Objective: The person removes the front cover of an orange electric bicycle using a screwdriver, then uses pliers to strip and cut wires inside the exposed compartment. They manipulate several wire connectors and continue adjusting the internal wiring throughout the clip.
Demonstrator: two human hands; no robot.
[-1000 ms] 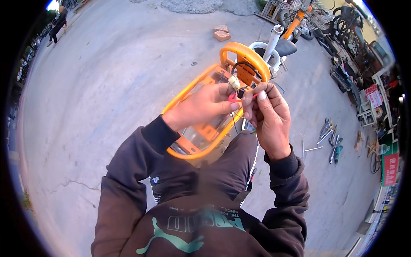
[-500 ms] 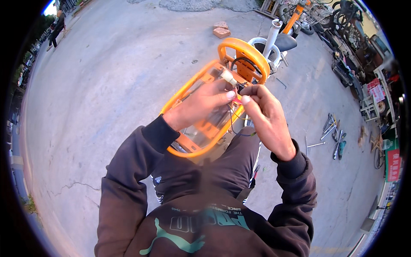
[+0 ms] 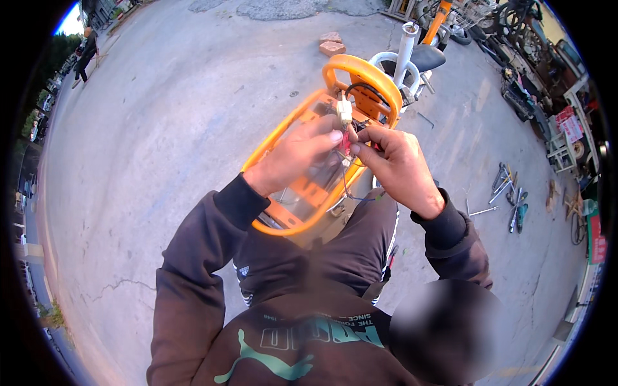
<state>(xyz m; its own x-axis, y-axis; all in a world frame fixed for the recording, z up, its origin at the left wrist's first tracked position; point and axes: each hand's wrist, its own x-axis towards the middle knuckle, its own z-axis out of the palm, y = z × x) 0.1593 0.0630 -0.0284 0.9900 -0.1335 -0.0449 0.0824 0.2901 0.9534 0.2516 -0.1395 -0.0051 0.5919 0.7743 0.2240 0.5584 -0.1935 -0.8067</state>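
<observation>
My left hand and my right hand meet over an orange frame of a small vehicle. Between the fingertips of both hands I pinch thin wires, red among them. A white plastic connector sticks up from the wires just above my left fingers. A black cable loops over the orange rounded rear part. More wire hangs down under my right hand toward my lap.
A white tube and a dark seat stand beyond the frame. Two bricks lie on the concrete further off. Hand tools are scattered on the ground at right. Bicycles and clutter line the far right.
Both hands have shifted a little on the wiring; the white connector now stands clear above my left fingers. The frame stays where it was.
</observation>
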